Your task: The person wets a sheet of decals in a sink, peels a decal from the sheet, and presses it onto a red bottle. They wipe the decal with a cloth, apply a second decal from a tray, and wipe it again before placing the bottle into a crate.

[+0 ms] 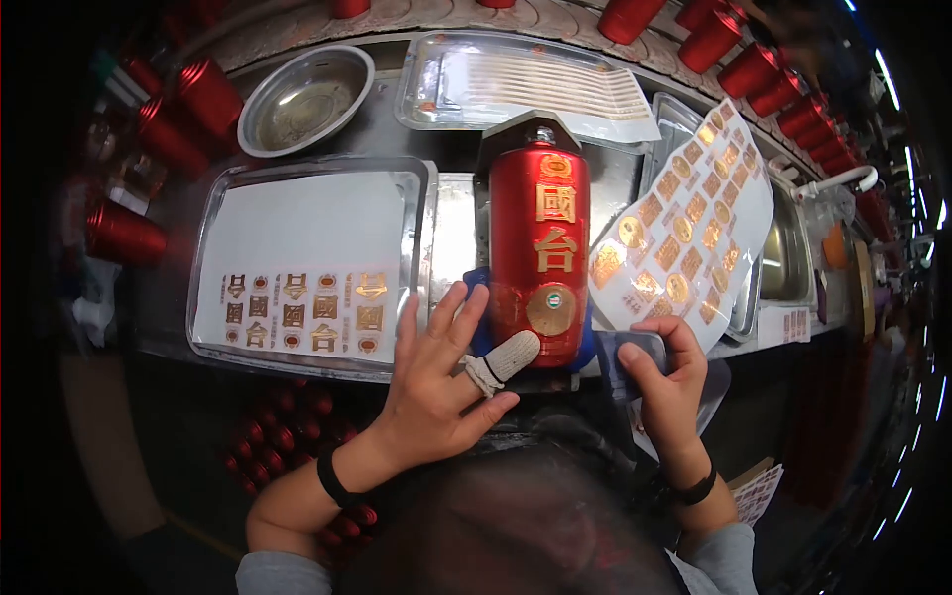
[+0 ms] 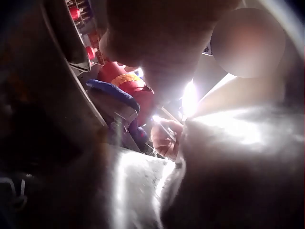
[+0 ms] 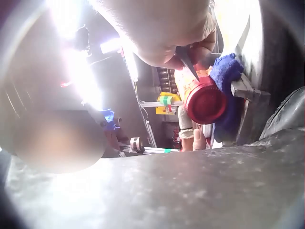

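Observation:
A red bottle (image 1: 540,268) with gold characters and a round gold emblem (image 1: 550,310) lies in a holder padded with blue cloth (image 1: 478,283), its base toward me. My left hand (image 1: 426,392) is spread at the bottle's left side. A knitted cover (image 1: 503,365) sheathes its index finger, whose tip presses near the bottle's base, just below the emblem. To the right of the base, my right hand (image 1: 674,382) pinches a thin dark flat scraper (image 1: 632,365) between thumb and fingers. The right wrist view shows the scraper (image 3: 187,62) edge-on beside the bottle's round base (image 3: 207,104).
On the left, a metal tray (image 1: 426,213) carries a white sheet of gold character stickers (image 1: 302,312). A metal bowl (image 1: 307,99) stands behind it. Another sticker sheet (image 1: 694,213) leans at right. A back tray (image 1: 421,84) holds strips of paper. Red bottles (image 1: 714,45) line the back.

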